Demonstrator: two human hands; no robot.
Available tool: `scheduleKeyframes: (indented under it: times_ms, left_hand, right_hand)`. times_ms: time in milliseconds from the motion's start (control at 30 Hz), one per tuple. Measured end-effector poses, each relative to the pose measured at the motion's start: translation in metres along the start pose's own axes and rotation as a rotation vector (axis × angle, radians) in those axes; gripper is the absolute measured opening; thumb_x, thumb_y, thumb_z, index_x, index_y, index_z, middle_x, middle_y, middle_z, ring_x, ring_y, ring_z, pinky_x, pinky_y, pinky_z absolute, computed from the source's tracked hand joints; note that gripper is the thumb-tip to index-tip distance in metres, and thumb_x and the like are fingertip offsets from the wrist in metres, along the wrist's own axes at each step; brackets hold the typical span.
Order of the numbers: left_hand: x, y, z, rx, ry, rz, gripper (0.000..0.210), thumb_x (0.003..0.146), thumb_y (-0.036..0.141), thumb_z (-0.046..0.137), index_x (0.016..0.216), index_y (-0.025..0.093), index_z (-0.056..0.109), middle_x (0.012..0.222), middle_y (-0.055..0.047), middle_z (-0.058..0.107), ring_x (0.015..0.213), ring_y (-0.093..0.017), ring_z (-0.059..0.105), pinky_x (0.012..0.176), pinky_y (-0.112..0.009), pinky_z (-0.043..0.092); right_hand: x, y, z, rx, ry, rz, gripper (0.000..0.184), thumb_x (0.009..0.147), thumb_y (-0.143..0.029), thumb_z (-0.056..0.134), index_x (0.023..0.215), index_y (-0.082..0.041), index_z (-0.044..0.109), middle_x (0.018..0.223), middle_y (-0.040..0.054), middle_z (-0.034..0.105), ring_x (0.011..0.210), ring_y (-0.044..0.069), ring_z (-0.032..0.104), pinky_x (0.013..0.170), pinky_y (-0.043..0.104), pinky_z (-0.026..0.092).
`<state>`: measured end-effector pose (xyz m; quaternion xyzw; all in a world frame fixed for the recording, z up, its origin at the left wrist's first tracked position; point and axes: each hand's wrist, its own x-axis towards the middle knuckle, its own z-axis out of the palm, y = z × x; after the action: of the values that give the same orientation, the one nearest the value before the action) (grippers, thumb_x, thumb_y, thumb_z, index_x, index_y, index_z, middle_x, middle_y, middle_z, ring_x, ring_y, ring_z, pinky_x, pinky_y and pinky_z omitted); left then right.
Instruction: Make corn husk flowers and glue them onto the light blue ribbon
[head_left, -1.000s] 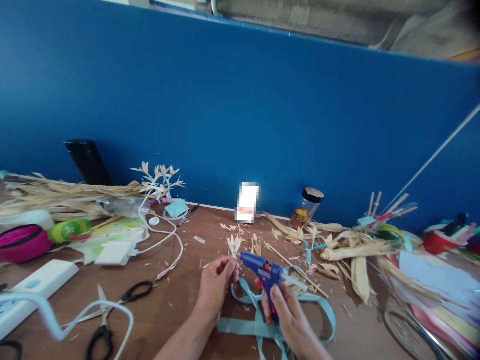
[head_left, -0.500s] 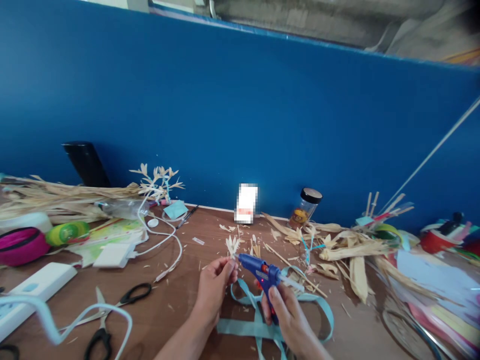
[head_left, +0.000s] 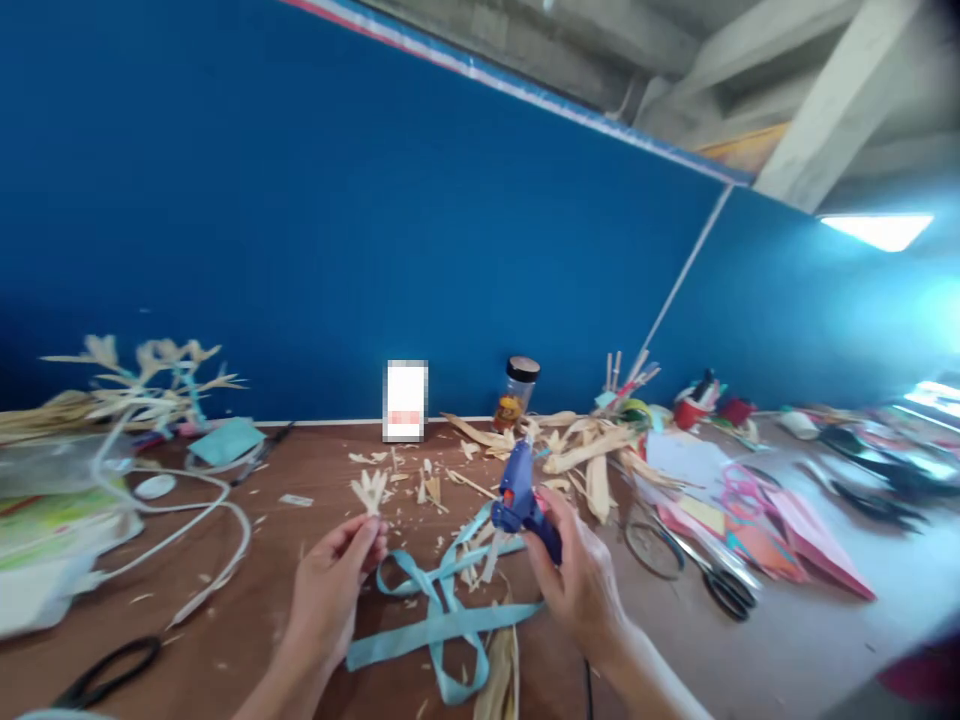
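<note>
My left hand (head_left: 337,575) pinches the base of a small pale flower (head_left: 370,490) made of dried husk strips, its petals pointing up. In my right hand (head_left: 577,565) is a blue glue gun (head_left: 517,490), gripped by its handle. Its nozzle points up and away from me, apart from the flower, and a clear glue stick (head_left: 491,555) sticks out of its rear. Between my hands a light blue ribbon (head_left: 442,627) lies in loops on the brown table (head_left: 262,600), with a strip of dried husk (head_left: 501,670) beside it.
Husk flowers on stems (head_left: 169,380) stand at the left, near white cables (head_left: 240,530). A black-lidded jar (head_left: 517,390) and a blurred white rectangle (head_left: 405,400) stand by the blue partition (head_left: 375,220). Husks (head_left: 592,450), black-handled scissors (head_left: 727,592) and coloured paper (head_left: 817,540) lie to the right.
The glue gun has moved away from the flower to the right and turned its nozzle away. My view has swung right. The flower stays in my left hand.
</note>
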<state>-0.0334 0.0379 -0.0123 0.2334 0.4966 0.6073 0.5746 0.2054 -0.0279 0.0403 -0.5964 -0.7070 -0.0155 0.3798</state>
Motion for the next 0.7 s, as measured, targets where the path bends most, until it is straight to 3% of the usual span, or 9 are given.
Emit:
scheduleKeyframes:
  times_ms: [167, 300, 500, 700]
  left_hand:
    - [0.002, -0.002, 0.002, 0.013, 0.007, -0.039, 0.020, 0.059, 0.019, 0.069, 0.077, 0.015, 0.064, 0.067, 0.000, 0.067, 0.055, -0.008, 0.060, 0.052, -0.015, 0.048]
    - [0.000, -0.001, 0.004, 0.006, 0.017, -0.050, 0.019, 0.058, 0.015, 0.069, 0.077, 0.014, 0.065, 0.067, 0.000, 0.067, 0.054, -0.007, 0.059, 0.051, -0.013, 0.049]
    - [0.002, -0.002, 0.001, 0.016, 0.013, -0.044, 0.019, 0.059, 0.016, 0.069, 0.077, 0.015, 0.065, 0.068, 0.000, 0.068, 0.057, -0.007, 0.060, 0.054, -0.012, 0.050]
    - [0.000, 0.000, 0.000, -0.006, 0.003, -0.027, 0.024, 0.055, 0.019, 0.072, 0.077, 0.013, 0.064, 0.065, 0.000, 0.066, 0.054, -0.006, 0.058, 0.052, -0.013, 0.049]
  right_hand:
    - [-0.057, 0.081, -0.044, -0.529, 0.061, 0.153, 0.039, 0.085, -0.033, 0.038, 0.120, -0.015, 0.042, 0.106, 0.0145, 0.062, 0.091, 0.026, 0.061, 0.073, 0.037, 0.048]
    - [-0.091, 0.122, -0.069, -0.748, -0.015, 0.266, 0.042, 0.086, -0.038, 0.036, 0.121, -0.015, 0.042, 0.100, 0.0138, 0.065, 0.082, 0.026, 0.064, 0.064, 0.035, 0.050]
    - [-0.108, 0.129, -0.075, -0.786, -0.129, 0.326, 0.039, 0.086, -0.035, 0.036, 0.119, -0.017, 0.044, 0.102, 0.0133, 0.064, 0.081, 0.024, 0.064, 0.062, 0.034, 0.051]
    - [-0.109, 0.125, -0.081, -0.811, -0.192, 0.283, 0.041, 0.083, -0.041, 0.039, 0.117, -0.020, 0.047, 0.107, 0.0117, 0.061, 0.095, 0.027, 0.058, 0.071, 0.036, 0.049]
